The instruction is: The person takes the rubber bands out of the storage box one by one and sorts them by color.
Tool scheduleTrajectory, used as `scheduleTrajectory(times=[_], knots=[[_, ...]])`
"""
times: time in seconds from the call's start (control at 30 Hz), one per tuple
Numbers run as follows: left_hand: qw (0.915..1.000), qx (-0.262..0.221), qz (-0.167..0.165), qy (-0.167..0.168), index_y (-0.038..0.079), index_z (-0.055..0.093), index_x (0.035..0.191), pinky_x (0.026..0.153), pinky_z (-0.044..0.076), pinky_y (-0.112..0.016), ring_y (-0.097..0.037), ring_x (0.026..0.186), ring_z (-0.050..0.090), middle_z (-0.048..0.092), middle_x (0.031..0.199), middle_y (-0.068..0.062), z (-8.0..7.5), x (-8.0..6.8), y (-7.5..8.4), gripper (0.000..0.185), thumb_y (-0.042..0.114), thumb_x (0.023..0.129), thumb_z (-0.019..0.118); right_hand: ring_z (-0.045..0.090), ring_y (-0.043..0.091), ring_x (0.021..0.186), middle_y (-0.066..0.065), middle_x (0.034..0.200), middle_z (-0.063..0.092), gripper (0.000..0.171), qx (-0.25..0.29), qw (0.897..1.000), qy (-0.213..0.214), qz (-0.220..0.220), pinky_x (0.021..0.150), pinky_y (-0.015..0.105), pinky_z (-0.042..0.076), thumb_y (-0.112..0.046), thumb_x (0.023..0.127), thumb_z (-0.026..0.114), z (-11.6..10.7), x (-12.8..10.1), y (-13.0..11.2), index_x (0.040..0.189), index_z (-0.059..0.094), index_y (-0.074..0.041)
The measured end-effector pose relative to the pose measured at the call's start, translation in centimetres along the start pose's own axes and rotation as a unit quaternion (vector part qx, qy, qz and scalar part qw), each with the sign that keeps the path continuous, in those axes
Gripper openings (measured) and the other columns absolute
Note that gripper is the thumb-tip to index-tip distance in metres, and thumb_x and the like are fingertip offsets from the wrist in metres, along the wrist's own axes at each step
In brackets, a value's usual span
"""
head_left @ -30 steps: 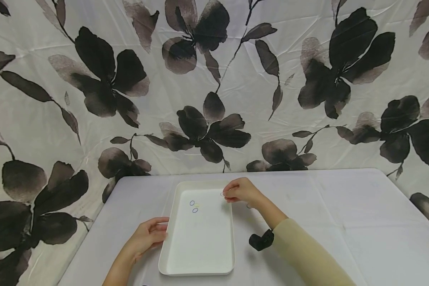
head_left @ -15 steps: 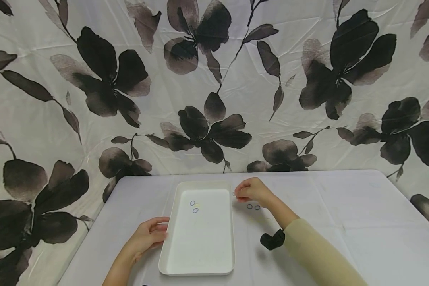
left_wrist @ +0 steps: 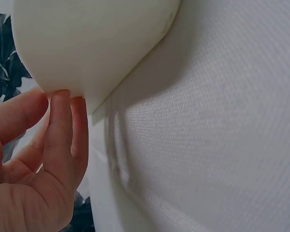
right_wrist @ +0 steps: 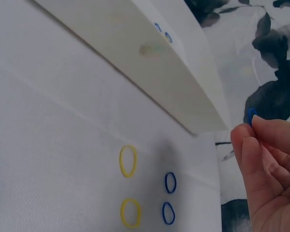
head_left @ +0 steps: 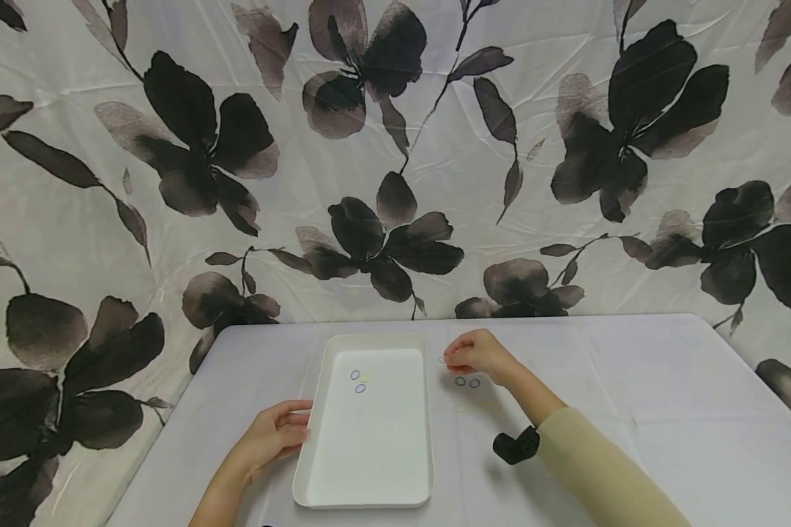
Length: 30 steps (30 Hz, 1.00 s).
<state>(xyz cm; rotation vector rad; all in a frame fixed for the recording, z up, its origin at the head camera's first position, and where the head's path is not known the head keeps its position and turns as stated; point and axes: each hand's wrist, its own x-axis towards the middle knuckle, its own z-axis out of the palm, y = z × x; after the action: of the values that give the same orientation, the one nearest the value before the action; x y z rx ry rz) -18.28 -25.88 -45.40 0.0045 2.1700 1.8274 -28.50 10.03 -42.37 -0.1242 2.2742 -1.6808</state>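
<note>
on the pale grey cloth-covered worktop (head_left: 633, 410), a shallow white rectangular plastic tray (head_left: 369, 483) lies lengthwise near the middle. at the tray's 8 o'clock edge rests the left hand (head_left: 273, 438); the left wrist view shows its fingers (left_wrist: 63, 130) gently bent, tips touching the tray's rounded outer wall (left_wrist: 87, 43) without wrapping round it, the thumb spread apart from them.

at the tray's 2 o'clock corner, just outside the rim, is the right hand (head_left: 477, 353), its cream sleeve (head_left: 600, 476) running off toward 5 o'clock. its fingers (right_wrist: 261, 145) are curled close together and pinch a small blue rubber band (right_wrist: 252, 115), of which only a sliver shows above the fingertips in the right wrist view; from the head view that band is a faint loop at the hand's 9 o'clock side, held near the tray's rim.

just at 6 o'clock of the right hand, on the cloth, lie two small blue rubber bands (head_left: 467, 382) side by side, and beside them two small yellow rubber bands (right_wrist: 129, 186), plain in the right wrist view but barely visible from the head. inside the tray, toward its far end, lie two more blue bands (head_left: 357, 381) with a yellowish one (head_left: 365, 378) just beside them.

a black strap (head_left: 515, 446) sits at the right wrist. behind the worktop hangs a white cloth backdrop printed with large dark flowers (head_left: 382, 241).
</note>
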Motion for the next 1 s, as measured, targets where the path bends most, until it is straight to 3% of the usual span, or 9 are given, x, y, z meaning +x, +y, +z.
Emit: scheduleTrajectory(times=[0.37, 0.57, 1.0], knots=[[1.0000, 0.000, -0.002, 0.004, -0.014, 0.036, 0.132, 0.073, 0.053, -0.032, -0.019, 0.090, 0.061, 0.059, 0.112, -0.021, 0.0, -0.1, 0.1, 0.057, -0.004, 0.081, 0.062, 0.064, 0.013, 0.065, 0.009, 0.074, 0.066, 0.011, 0.010, 0.999, -0.031, -0.042, 0.064, 0.029, 0.055, -0.003, 0.081, 0.068, -1.6, -1.2, 0.8, 0.085, 0.065, 0.007], [1.0000, -0.005, -0.002, 0.003, -0.014, 0.035, 0.133, 0.074, 0.053, -0.033, -0.020, 0.091, 0.062, 0.059, 0.112, -0.022, 0.0, -0.1, 0.1, 0.059, -0.004, 0.081, 0.062, 0.064, 0.014, 0.069, 0.011, 0.078, 0.067, 0.014, 0.000, 1.000, -0.012, -0.018, 0.069, 0.033, 0.055, 0.001, 0.083, 0.064, -2.3, -1.5, 1.5, 0.092, 0.063, 0.013], [0.9999, 0.002, -0.010, 0.009, -0.011, 0.037, 0.135, 0.076, 0.053, -0.033, -0.020, 0.092, 0.061, 0.058, 0.113, -0.021, 0.1, -0.3, 0.4, 0.061, -0.002, 0.081, 0.063, 0.062, 0.012, 0.064, 0.006, 0.073, 0.066, 0.014, 0.000, 1.000, 0.000, 0.009, 0.062, 0.027, 0.054, 0.002, 0.082, 0.066, -3.3, -1.9, 3.5, 0.091, 0.063, 0.013]])
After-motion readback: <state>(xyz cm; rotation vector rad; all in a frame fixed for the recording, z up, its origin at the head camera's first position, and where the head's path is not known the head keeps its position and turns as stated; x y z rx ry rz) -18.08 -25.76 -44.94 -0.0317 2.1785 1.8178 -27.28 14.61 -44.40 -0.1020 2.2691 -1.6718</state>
